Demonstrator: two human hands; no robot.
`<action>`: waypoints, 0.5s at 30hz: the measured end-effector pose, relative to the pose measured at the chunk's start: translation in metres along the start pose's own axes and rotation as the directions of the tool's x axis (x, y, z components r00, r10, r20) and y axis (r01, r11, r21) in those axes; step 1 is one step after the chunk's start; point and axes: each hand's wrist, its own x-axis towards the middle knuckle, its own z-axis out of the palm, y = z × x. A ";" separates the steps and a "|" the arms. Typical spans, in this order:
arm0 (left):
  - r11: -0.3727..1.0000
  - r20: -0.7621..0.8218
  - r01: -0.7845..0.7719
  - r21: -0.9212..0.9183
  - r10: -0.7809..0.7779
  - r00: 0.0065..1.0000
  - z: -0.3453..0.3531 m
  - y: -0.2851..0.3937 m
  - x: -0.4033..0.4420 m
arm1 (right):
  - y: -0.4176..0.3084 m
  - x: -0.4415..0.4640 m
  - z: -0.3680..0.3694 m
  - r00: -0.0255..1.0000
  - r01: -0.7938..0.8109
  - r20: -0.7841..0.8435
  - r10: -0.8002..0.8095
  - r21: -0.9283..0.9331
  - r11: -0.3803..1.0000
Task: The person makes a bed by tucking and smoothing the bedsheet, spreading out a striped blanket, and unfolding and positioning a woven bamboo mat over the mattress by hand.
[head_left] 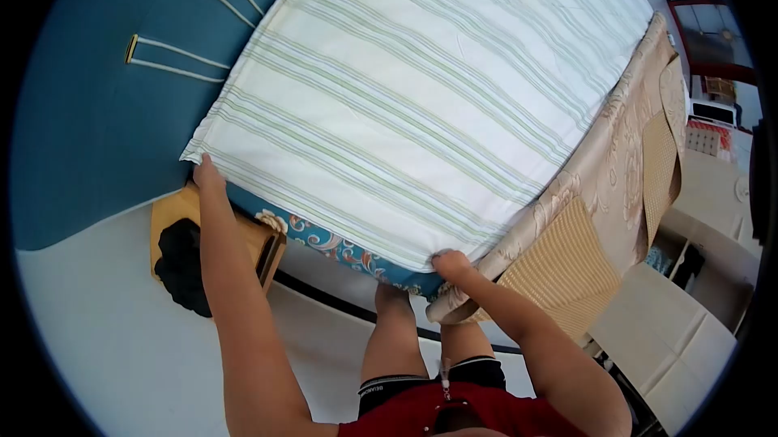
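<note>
From the head camera: a big striped sheet (389,113), white with thin green and gray lines, spread out over the top of a bed. Under its near edge, the side of a blue mattress (324,240) with swirly shapes on it.

Closed fingers on the left hand (208,176), pinching the sheet's edge right beside its near left corner. Closed fingers on the right hand (451,265) too, gripping the same near edge, far along to the right. Cannot see most of the fingertips, so cannot tell how tight. Both arms reaching out, well apart, with the near edge of the sheet between the hands.

Along the right side of the sheet, a shiny beige cover (604,182) in folds, with a yellow woven mat (559,263) near the right arm. To the left, a tall blue panel (89,153) with white cords on it. Below the panel, beside the left arm, a wooden stand (168,210) with a black cloth (180,267). Off to the right, a white cabinet (648,315).
</note>
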 end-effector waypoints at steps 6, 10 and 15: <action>0.932 -0.177 -0.309 0.187 0.342 0.923 0.046 -0.016 -0.079 | -0.001 -0.005 0.003 0.997 -0.002 -0.083 0.003 0.012 1.000; 0.000 0.163 -0.599 0.800 0.963 0.217 0.084 -0.053 -0.113 | -0.003 -0.007 0.002 0.999 0.046 0.019 -0.046 0.015 0.999; -0.462 0.943 -0.878 0.127 0.332 -0.038 0.123 -0.069 -0.184 | -0.003 -0.019 -0.005 0.981 0.162 0.098 -0.166 0.050 0.986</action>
